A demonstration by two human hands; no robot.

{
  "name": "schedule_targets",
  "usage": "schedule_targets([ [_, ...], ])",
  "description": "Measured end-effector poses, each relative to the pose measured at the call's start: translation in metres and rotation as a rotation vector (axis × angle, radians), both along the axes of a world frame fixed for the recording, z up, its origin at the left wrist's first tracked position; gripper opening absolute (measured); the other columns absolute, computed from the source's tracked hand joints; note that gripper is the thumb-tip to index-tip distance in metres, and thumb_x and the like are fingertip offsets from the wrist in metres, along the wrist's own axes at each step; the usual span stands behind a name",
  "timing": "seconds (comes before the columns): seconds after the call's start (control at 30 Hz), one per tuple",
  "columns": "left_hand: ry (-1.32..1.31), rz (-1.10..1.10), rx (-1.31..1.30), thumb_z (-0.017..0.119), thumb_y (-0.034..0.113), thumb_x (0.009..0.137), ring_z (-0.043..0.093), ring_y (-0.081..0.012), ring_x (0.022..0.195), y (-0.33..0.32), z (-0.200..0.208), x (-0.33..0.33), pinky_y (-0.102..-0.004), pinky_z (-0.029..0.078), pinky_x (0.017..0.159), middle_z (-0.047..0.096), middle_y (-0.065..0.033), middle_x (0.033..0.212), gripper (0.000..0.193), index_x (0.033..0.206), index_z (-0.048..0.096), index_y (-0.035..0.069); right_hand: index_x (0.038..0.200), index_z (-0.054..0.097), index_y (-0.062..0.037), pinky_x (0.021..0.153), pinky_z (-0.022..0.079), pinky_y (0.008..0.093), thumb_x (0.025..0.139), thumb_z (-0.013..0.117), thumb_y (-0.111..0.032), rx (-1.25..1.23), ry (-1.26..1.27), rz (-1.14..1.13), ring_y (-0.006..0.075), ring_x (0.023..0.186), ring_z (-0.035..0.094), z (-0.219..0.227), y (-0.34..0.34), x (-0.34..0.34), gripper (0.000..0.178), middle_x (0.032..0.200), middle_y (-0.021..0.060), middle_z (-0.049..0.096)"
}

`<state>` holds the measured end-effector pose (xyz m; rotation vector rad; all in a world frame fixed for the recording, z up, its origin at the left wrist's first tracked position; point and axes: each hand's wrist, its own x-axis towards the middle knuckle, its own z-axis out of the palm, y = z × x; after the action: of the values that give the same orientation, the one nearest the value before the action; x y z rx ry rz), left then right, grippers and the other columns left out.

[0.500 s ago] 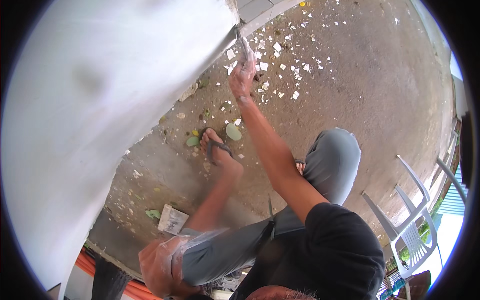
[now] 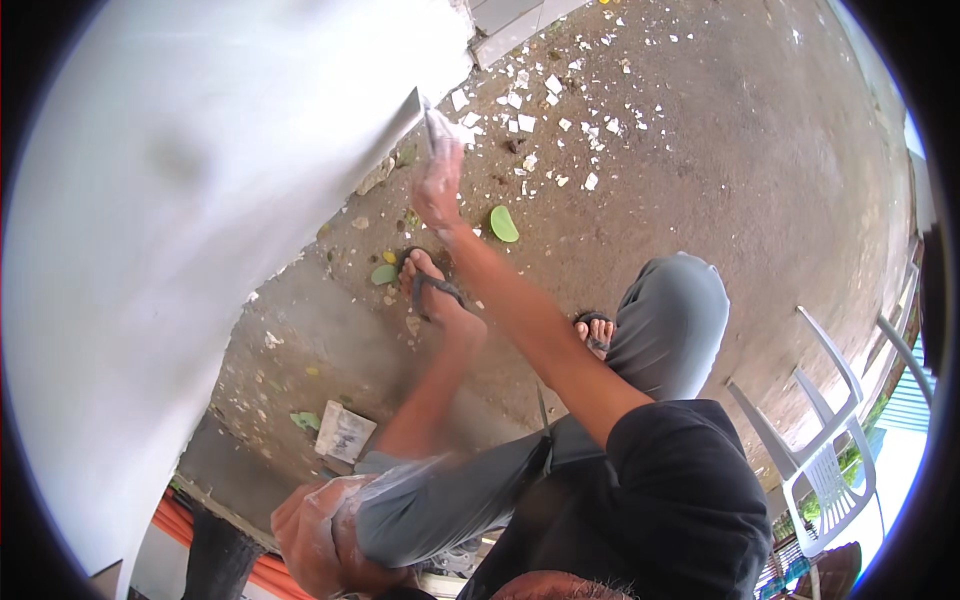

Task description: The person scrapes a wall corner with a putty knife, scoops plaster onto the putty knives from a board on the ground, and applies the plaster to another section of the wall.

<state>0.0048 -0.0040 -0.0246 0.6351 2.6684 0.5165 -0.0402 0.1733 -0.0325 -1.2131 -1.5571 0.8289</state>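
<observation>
My right hand [image 2: 438, 180], dusted white, is stretched out to the foot of the white wall [image 2: 250, 130]. Its fingers are closed round a putty knife [image 2: 419, 104], whose grey blade lies against the wall's lower edge; the handle is mostly covered by the fingers. At the lower left, my left hand [image 2: 318, 535] rests by my bent left knee, smeared with white. Its fingers cannot be made out, nor whether anything is in them.
White chips [image 2: 526, 123] are strewn over the brown ground beside the wall. A square pale slab [image 2: 344, 433] lies left of my sandalled left foot [image 2: 430, 285]. Green leaves [image 2: 504, 224] dot the ground. On the right, a white plastic chair [image 2: 830, 490] lies tipped over.
My right hand has moved left and nearer to me along the wall's lower edge, with the putty knife in it. A green leaf on the ground has shifted up and right. The left hand barely moved.
</observation>
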Motion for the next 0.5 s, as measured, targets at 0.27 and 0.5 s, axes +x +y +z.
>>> schedule_targets([
  [0.27,-0.277,0.205,0.007,0.028,0.052,0.101,0.020,-0.0353,0.143,0.011,0.017,-0.003,-0.0443,0.013,0.118,0.028,-0.0235,0.152,0.072,0.141,0.036,-0.006,0.145,0.030,0.0048,0.114,0.026,0.0436,0.089,0.032,0.005,-0.097,0.100,-0.138,0.0356,0.132,0.035,0.023,0.048,0.023,0.056,0.142,0.0237,0.039],
  [0.5,-0.299,0.239,0.029,0.030,0.054,0.100,0.019,-0.0348,0.143,0.004,0.013,-0.009,-0.0440,0.013,0.118,0.028,-0.0228,0.152,0.073,0.141,0.037,-0.006,0.144,0.030,0.0063,0.113,0.021,0.0494,0.086,0.035,0.006,-0.018,0.144,-0.092,0.0401,0.131,0.035,0.013,0.057,0.012,0.058,0.144,0.0249,0.038],
])
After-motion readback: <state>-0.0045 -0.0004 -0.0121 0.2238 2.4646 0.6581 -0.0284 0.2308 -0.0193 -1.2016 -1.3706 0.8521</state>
